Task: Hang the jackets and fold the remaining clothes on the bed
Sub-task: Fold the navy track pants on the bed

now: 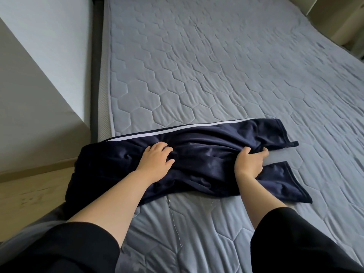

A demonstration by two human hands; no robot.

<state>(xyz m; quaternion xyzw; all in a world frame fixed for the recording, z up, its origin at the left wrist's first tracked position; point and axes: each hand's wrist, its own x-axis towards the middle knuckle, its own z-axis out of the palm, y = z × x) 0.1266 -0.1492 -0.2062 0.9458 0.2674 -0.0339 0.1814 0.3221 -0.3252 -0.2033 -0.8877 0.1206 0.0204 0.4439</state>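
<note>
Nearest: black sleeves (59, 249) at the bottom edge, bare forearms reaching forward over the bed (216, 75).

Left hand (157, 157): fingers spread, lying on top of the trousers (206, 154) and pressing them to the mattress; not gripping. Right hand (249, 164): thumb and fingers closed round a bunch of cloth where the two legs part.

Trousers: navy, lying across the near part of the bed. Waist end hangs over the left bed edge; the two leg ends point right and lie apart. White stripe (177, 128) runs along the far edge. Cloth between the hands is heavily rumpled. Full length or shorts, cannot tell.

Step in hand, as I read it: laying one leg over the other before folding.
- Keep the left hand as the anchor so the cloth does not slide off the bed.
- Draw the near leg up onto the far one, hems matched, stripe as the guide line.
- Smooth the rumples outward before any cross fold.
- Pull the waist end back onto the mattress first; hanging weight will drag the fold askew.

Containers: none to be seen. Pale furniture (334, 16) at the far right corner; whether it holds anything is not visible.

Left of the bed: wooden floor (29, 190), pale wall (29, 95).
</note>
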